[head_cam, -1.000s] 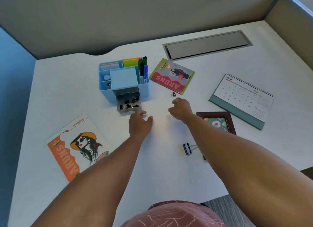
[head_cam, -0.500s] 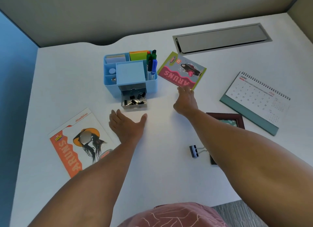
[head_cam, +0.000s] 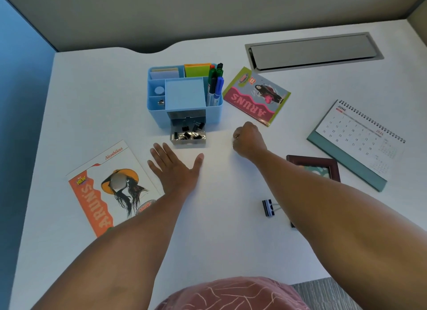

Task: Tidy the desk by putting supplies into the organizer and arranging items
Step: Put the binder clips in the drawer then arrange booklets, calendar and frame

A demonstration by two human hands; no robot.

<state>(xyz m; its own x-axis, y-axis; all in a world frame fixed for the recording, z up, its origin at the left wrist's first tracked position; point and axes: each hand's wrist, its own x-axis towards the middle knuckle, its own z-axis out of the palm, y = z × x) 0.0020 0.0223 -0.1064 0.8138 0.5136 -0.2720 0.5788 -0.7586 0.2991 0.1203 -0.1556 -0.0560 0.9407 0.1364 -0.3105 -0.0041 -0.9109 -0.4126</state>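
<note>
The blue desk organizer (head_cam: pixel 157 113) stands at the back middle of the white desk, with markers (head_cam: pixel 215 85) and sticky notes in its compartments. Its small clear drawer (head_cam: pixel 188 141) is pulled out and holds several black binder clips. My left hand (head_cam: pixel 175 168) lies flat, fingers spread, just in front of the drawer. To the right of the drawer, my right hand (head_cam: pixel 248 140) is curled, pinching a small binder clip that is mostly hidden in the fingers. A larger black binder clip (head_cam: pixel 268 208) lies on the desk beside my right forearm.
An orange pamphlet (head_cam: pixel 101 194) lies at the left and a pink-green one (head_cam: pixel 256 97) right of the organizer. A desk calendar (head_cam: pixel 360 141) and a dark picture frame (head_cam: pixel 323 166), partly under my arm, sit at the right. A grey cable hatch (head_cam: pixel 312 52) is at the back.
My right hand reached to the small clip by the pink pamphlet, closed on it and pulled back toward the drawer. My left hand slid left and flattened on the desk.
</note>
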